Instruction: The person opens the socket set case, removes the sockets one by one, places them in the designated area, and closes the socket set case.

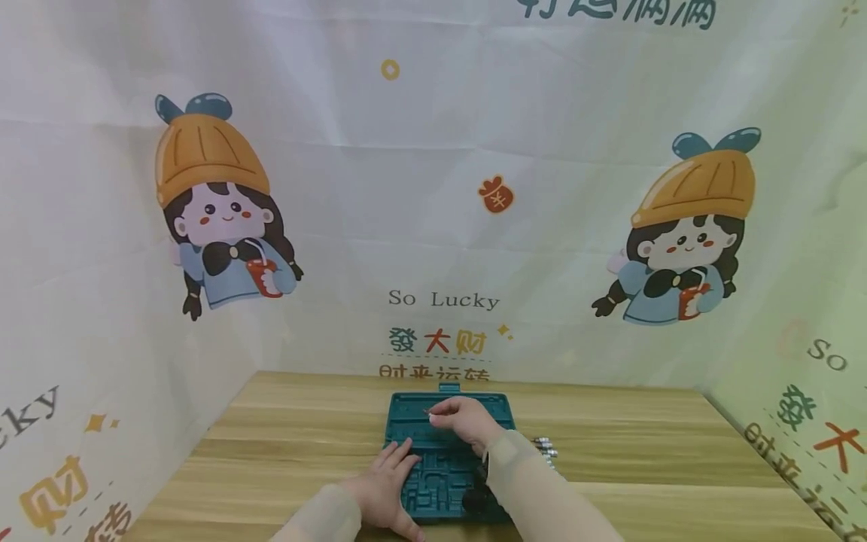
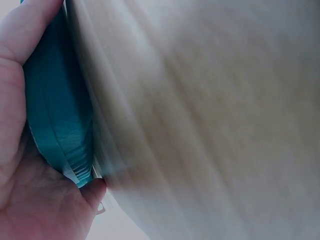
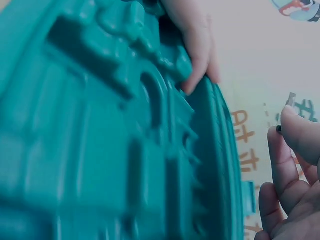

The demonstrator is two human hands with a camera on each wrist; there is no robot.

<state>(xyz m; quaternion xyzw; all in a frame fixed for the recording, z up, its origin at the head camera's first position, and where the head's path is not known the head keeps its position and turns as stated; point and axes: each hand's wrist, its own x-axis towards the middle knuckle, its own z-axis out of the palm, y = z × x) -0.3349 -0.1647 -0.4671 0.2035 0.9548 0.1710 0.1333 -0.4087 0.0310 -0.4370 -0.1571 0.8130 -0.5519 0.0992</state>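
A teal plastic tool case (image 1: 433, 482) lies opened out on the wooden table, its moulded compartments facing up. My left hand (image 1: 387, 485) rests on the case's left edge with fingers spread. In the left wrist view the palm lies along the case's side wall (image 2: 55, 100). My right hand (image 1: 467, 420) is above the far half of the case, pinching a small metal screwdriver bit (image 3: 291, 99) between thumb and forefinger. Most of the bit is hidden by the fingertips. The right wrist view shows the case's moulded slots (image 3: 150, 100) close up.
Several silver sockets (image 1: 545, 447) lie on the table to the right of the case, partly behind the right forearm. A dark round shape (image 1: 476, 500) overlaps the near right part of the case. A printed cloth backdrop (image 1: 433, 226) stands behind the wooden table (image 1: 305, 421).
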